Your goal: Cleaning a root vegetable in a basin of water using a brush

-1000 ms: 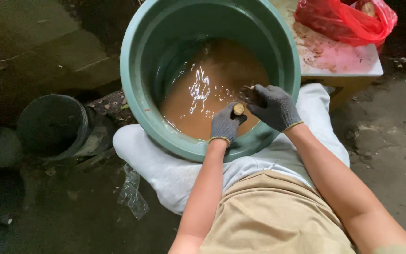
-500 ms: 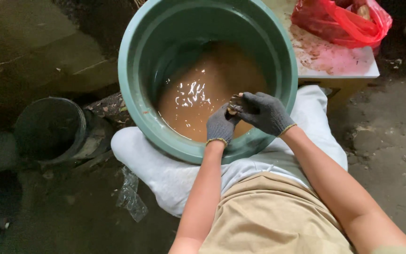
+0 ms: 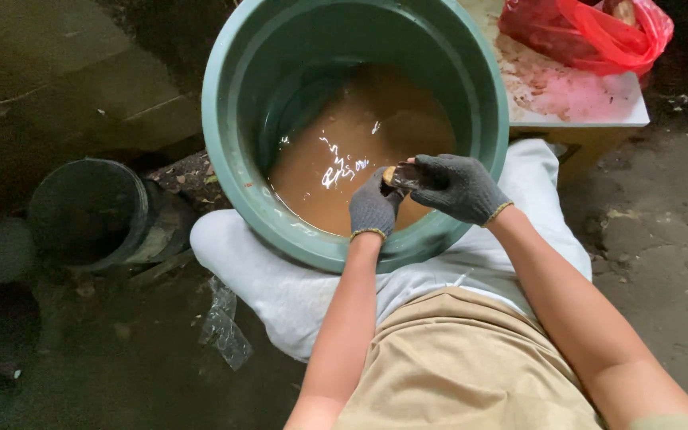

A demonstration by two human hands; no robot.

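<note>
Over the near rim of the green tub, the gloved left hand and right hand meet — fingers of both closed around a small brownish object. Just beyond the fingers lies muddy brown water; farther right, a red plastic bag rests on the desk.

Left hand: I'm wearing a dark knit glove, fingers curling upward toward my right hand.
Right hand: gloved too, fingers pinching closed just beside my left fingertips.
Forearms: bare, both reaching forward, converging.
</note>
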